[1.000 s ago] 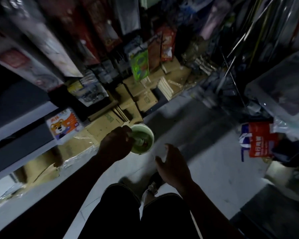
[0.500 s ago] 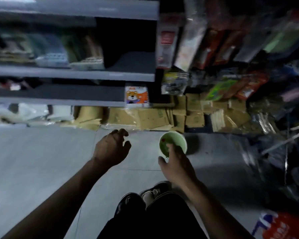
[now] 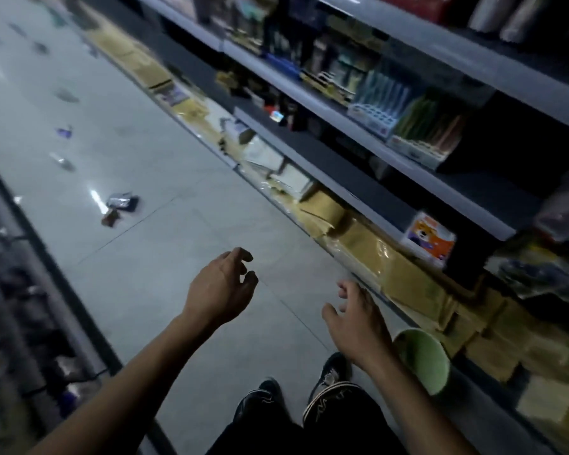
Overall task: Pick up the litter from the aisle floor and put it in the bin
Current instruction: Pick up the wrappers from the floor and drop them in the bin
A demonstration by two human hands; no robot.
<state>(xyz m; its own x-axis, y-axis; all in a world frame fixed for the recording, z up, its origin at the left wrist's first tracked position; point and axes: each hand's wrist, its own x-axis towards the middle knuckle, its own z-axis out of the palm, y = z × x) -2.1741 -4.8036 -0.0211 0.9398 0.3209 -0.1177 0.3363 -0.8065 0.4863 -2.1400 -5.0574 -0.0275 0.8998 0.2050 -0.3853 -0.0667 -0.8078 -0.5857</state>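
litter (image 3: 120, 205) sits up the aisle floor (image 3: 151, 152), looks like light crinkly wrappers, pinch an edge. left hand (image 3: 219, 292) and right hand (image 3: 358, 323) both loose, holding nothing. green bin (image 3: 422, 359) by right foot.

The green bin (image 3: 422, 361) is partly hidden behind the right hand (image 3: 358, 318) and wrist, and its inside is too dark to read. Far litter (image 3: 66, 95) up the aisle is too small and smeared to identify. The nearer silver wrapper (image 3: 120, 201) shows no legible print. Goods on the left rack (image 3: 20, 316) are blurred and cut off by the edge
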